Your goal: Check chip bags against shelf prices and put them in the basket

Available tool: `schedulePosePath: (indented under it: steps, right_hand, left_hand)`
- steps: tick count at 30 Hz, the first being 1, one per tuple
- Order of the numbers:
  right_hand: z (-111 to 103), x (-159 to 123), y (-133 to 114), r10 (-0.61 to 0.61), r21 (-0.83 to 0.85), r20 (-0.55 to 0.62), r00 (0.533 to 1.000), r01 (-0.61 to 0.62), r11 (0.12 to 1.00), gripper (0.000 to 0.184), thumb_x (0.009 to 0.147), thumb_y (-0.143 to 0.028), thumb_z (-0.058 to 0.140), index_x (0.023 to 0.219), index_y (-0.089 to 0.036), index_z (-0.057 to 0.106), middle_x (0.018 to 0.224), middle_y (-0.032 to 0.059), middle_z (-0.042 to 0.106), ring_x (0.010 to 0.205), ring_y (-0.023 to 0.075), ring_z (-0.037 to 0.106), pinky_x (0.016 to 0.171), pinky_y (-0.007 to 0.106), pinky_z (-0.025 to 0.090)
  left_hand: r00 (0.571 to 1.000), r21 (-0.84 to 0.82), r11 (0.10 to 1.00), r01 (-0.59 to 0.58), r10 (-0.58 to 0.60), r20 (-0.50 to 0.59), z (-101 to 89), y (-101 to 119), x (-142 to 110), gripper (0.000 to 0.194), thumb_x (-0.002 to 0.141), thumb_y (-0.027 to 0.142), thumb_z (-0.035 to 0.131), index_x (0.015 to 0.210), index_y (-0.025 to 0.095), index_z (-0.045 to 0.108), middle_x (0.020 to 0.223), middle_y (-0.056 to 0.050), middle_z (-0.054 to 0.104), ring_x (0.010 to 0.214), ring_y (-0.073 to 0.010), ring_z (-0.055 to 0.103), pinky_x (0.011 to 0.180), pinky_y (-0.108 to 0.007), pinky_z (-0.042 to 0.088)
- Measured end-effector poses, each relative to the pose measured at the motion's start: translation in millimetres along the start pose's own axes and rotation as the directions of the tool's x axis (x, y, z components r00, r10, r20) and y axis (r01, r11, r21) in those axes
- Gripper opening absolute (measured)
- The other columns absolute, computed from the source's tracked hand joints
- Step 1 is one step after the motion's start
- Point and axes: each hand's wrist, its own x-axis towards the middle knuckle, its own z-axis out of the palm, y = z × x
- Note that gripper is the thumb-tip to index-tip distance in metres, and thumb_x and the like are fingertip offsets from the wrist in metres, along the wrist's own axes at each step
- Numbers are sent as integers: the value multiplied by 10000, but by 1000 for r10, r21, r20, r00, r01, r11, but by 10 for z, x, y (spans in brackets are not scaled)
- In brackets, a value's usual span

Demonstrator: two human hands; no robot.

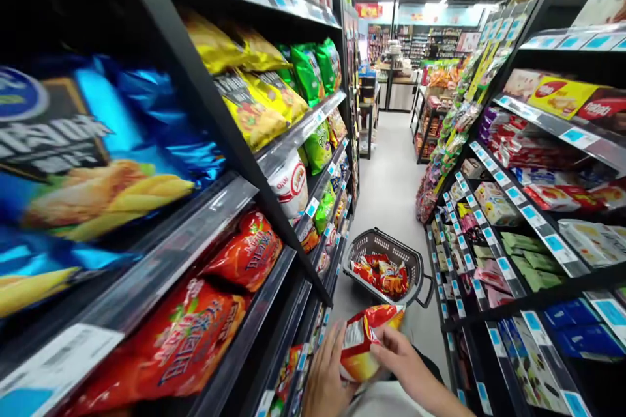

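Observation:
My left hand (pixel 325 371) grips the lower left side of a red and yellow snack bag (pixel 362 348), which is tilted and shows its silvery back seam. My right hand (pixel 397 355) pinches the same bag from the right, with the fingers on its front. Just beyond the bag, a grey plastic shopping basket (pixel 386 251) stands on the floor, holding several red and yellow snack bags (pixel 380 275). Neither hand touches the basket.
Tall black shelves (pixel 229 124) packed with chip bags line the left of the aisle. Shelves of biscuits and sweets (pixel 518 208) line the right. The grey floor (pixel 386 189) runs ahead to more store displays at the far end.

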Motion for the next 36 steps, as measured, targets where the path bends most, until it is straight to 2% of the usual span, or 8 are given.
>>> schedulePosePath:
  steps: [2, 8, 13, 17, 22, 27, 32, 36]
  right_hand:
    - [42, -35, -108, -55, -20, 36, 998, 56, 998, 439, 765, -626, 794, 833, -216, 651, 817, 21, 635, 760, 197, 603, 662, 314, 541]
    - [182, -65, -386, -126, 5, 104, 986, 127, 992, 419, 834, -603, 748, 874, -189, 695, 834, 36, 666, 719, 185, 624, 653, 314, 562]
    - [250, -66, -525, -157, -20, 128, 979, 160, 987, 421, 841, -601, 751, 951, -194, 730, 898, 51, 697, 745, 186, 650, 690, 320, 565]
    - [215, -75, -615, -175, -89, 131, 976, 187, 978, 453, 846, -598, 755, 1082, -213, 724, 930, 53, 712, 732, 173, 670, 706, 306, 531]
    - [47, 24, -640, -278, -157, -31, 960, 270, 950, 484, 827, -638, 747, 1071, -222, 704, 961, 71, 714, 741, 181, 655, 710, 321, 521]
    - [-172, 162, -477, -322, -261, -235, 917, 260, 930, 671, 697, -703, 810, 1155, -238, 654, 1187, 127, 665, 1053, 293, 631, 933, 439, 510]
    - [-248, 114, -364, -219, -282, -137, 966, 173, 944, 902, 664, -694, 836, 1386, -276, 495, 1480, 161, 492, 1313, 349, 506, 1064, 520, 425]
    - [-208, 11, -419, -125, -272, 0, 992, 120, 955, 977, 681, -693, 832, 1457, -278, 407, 1495, 181, 462, 1285, 343, 524, 1048, 526, 422]
  left_hand:
    - [999, -33, 999, -19, 17, -47, -67, 59, 32, 1061, 796, 404, 738, 1646, 237, 125, 1497, -161, 523, 1325, -319, 570, 981, -416, 590]
    - [983, -141, 988, 57, -80, -162, -322, 212, 194, 710, 780, 185, 646, 1469, 130, 484, 1367, -173, 631, 1243, -297, 633, 994, -398, 575]
    - [985, -171, 982, 84, -108, -135, -555, 140, 252, 661, 798, 131, 593, 1451, 166, 497, 1376, -131, 632, 1245, -247, 632, 1021, -355, 553]
    - [962, -267, 943, 200, -241, -128, -678, 93, 252, 611, 791, 149, 580, 1398, 225, 572, 1373, -93, 644, 1246, -260, 633, 1018, -375, 546]
    - [812, -498, 740, 452, -573, -114, -791, 241, 288, 598, 743, 456, 770, 1266, 187, 663, 1207, -121, 725, 1116, -329, 691, 933, -400, 571]
    - [668, -708, 488, 511, -743, -31, -968, 517, 385, 579, 625, 544, 829, 991, 110, 717, 979, -167, 758, 999, -370, 716, 904, -448, 577]
    - [635, -816, 330, 475, -770, 59, -1188, 731, 479, 576, 569, 523, 871, 948, 115, 722, 989, -169, 765, 949, -353, 731, 811, -397, 611]
    - [657, -856, 238, 459, -739, 147, -1309, 844, 526, 624, 516, 497, 914, 971, 111, 732, 971, -166, 769, 914, -350, 736, 770, -377, 619]
